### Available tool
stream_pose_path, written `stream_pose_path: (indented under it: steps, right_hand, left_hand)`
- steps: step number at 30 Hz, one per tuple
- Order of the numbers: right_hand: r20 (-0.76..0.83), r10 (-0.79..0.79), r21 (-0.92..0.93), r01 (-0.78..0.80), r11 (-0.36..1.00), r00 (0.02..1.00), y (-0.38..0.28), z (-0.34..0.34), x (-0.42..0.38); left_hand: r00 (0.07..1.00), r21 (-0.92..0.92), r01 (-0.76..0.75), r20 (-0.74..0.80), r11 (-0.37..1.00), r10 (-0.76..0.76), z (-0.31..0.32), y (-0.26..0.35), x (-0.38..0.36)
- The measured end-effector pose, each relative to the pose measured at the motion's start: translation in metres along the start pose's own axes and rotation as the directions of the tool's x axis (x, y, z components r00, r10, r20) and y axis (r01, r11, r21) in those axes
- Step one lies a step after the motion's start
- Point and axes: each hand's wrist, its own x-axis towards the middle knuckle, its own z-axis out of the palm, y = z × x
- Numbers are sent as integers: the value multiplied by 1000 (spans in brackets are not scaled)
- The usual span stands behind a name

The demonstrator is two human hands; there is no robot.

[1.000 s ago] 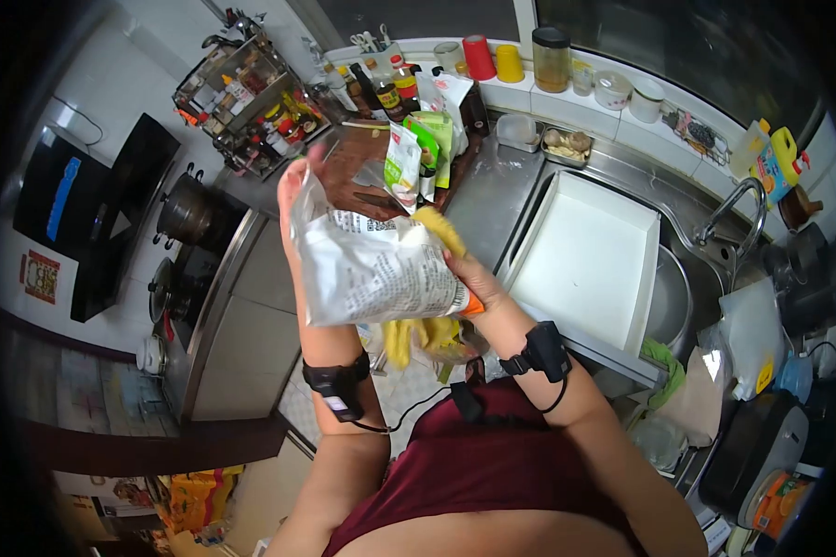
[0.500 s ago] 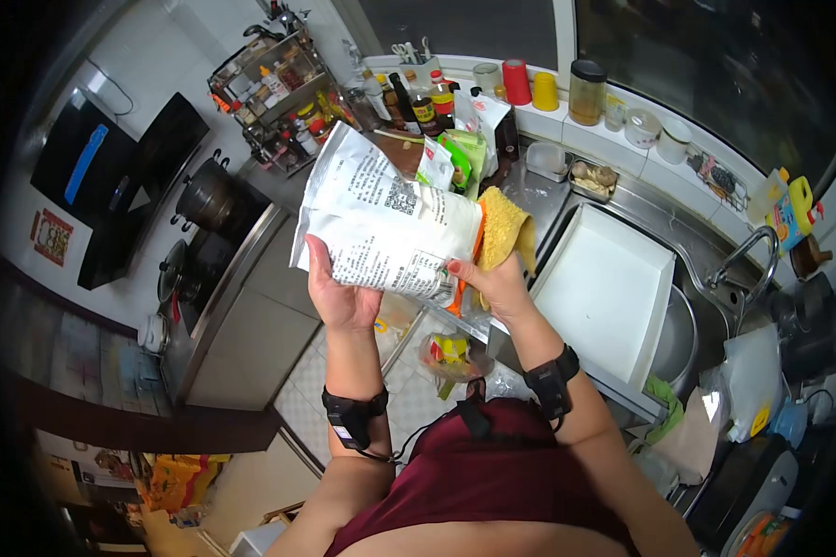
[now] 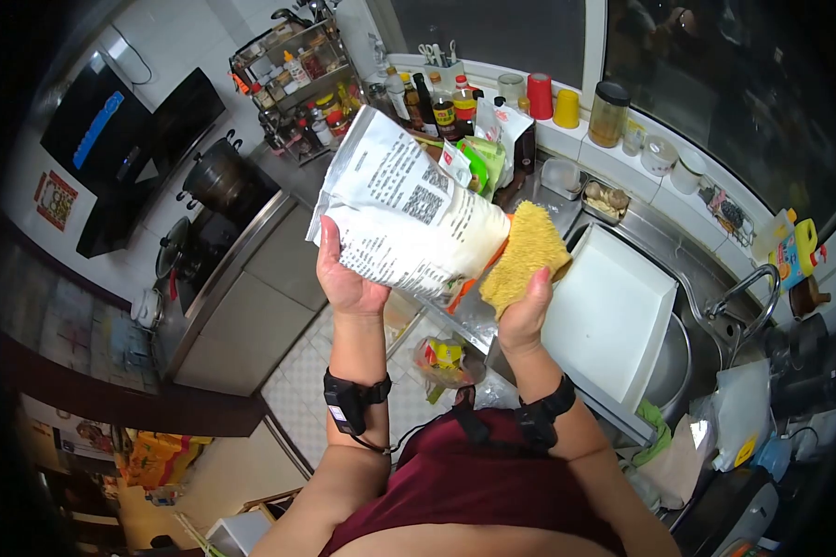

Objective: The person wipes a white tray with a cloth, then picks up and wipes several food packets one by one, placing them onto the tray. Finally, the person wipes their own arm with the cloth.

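Observation:
My left hand (image 3: 351,280) is wrapped round the lower left side of a white plastic packaging bag (image 3: 409,209), thumb along its near face. Printed text and a QR code cover the bag, which is held tilted above the floor, and an orange strip edges its right end. In my right hand (image 3: 529,314) is a yellow fuzzy cleaning cloth (image 3: 527,255), pinched between thumb and fingers. The cloth lies flat against the bag's orange end, and most of the right fingers are hidden behind it.
A white rectangular tray (image 3: 613,316) lies over the sink at the right, near the faucet (image 3: 762,278). Sauce bottles (image 3: 444,111) and small packets (image 3: 483,158) stand at the back. Pots (image 3: 223,176) sit on the stove at left. Below is a clear bag (image 3: 449,357) of wrappers.
My right hand has come off the bag's printed face, and the yellow cloth has turned to show its broad side. The bag has tilted further and shifted slightly right in view.

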Motion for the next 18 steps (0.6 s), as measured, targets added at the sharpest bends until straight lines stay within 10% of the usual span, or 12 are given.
stream_pose_path:
  steps: [2, 4, 6, 8, 10, 14, 18]
  right_hand:
    - [-54, -31, 65, 35, 997, 998, 0, -6, 3]
    - [-77, 135, 525, -75, 848, 988, -9, -4, 2]
    - [-34, -26, 18, 27, 999, 999, -16, 4, 1]
    - [-63, 96, 491, -52, 869, 993, 17, -21, 3]
    - [-44, 100, 491, -65, 869, 994, 14, -19, 4]
    - [250, -204, -127, 241, 962, 947, -8, 0, -14]
    - [811, -240, -335, 760, 557, 533, -42, 28, -5]
  left_hand:
    - [1000, -23, 6, -10, 1000, -6, -7, 1, 1]
    - [1000, -39, 18, -25, 999, -19, -11, 2, 2]
    - [1000, -52, 26, -15, 998, -27, -13, 2, 4]
    - [999, -60, 29, -24, 998, -30, -15, 2, 5]
    - [998, -63, 27, -52, 998, -30, -16, 1, 6]
    - [998, -49, 51, -18, 998, -52, -15, -3, 6]
    - [991, 12, 114, -72, 993, -113, -1, -10, 1]
